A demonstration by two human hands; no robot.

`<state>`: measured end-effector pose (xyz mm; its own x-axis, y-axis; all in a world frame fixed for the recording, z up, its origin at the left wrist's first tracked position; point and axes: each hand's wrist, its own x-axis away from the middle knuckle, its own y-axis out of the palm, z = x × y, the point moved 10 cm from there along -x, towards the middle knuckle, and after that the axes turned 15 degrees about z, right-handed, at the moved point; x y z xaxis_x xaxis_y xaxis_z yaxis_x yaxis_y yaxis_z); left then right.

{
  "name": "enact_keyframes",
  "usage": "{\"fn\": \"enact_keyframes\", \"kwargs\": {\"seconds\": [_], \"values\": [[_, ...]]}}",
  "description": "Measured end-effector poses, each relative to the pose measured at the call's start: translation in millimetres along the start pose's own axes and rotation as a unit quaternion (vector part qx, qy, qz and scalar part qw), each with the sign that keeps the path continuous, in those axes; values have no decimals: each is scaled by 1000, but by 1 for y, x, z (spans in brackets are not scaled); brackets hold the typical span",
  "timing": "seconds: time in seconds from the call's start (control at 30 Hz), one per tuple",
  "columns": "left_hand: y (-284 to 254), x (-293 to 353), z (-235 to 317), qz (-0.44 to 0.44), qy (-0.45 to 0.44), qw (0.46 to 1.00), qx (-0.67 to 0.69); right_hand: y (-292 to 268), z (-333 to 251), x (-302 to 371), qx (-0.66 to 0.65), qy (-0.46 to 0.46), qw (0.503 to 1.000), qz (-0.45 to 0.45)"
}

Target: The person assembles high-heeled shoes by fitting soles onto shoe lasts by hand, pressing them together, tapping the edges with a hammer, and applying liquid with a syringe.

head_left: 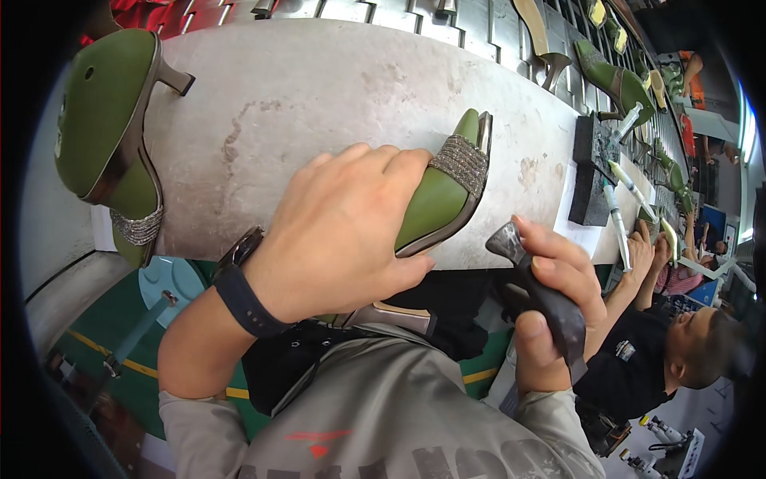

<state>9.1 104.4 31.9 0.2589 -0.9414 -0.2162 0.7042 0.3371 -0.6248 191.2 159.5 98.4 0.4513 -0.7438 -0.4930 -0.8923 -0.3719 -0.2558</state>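
Observation:
A green heeled shoe [432,213] with a glittery strap lies on the pale worktop, its pointed toe directed away from me. My left hand [347,227] is wrapped over its rear part, so the heel is hidden. Right of the shoe and apart from it, at the worktop's front edge, my right hand [558,283] is closed round a dark cobbler's hammer [550,307] with a flared grey end. Another green heeled shoe [108,116] stands at the far left, near the worktop's end.
Behind the worktop [263,88] runs a slatted metal conveyor [379,14] carrying more shoes. A black foam block [592,172] with several syringes [618,219] sits at the right. Beyond it a co-worker [654,351] in black handles items. A light-blue stool [171,279] is below left.

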Motion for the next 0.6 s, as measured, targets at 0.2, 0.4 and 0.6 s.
{"fn": "enact_keyframes", "kwargs": {"seconds": [0.2, 0.4, 0.6], "values": [[1, -2, 0, -1, 0, 1000, 7, 32, 3, -4, 55, -66, 991, -105], [1, -1, 0, -3, 5, 1000, 15, 46, -12, 11, 129, -72, 983, -111], [-2, -4, 6, 13, 38, 999, 18, 58, -20, 27, 151, -43, 986, -53]]}}
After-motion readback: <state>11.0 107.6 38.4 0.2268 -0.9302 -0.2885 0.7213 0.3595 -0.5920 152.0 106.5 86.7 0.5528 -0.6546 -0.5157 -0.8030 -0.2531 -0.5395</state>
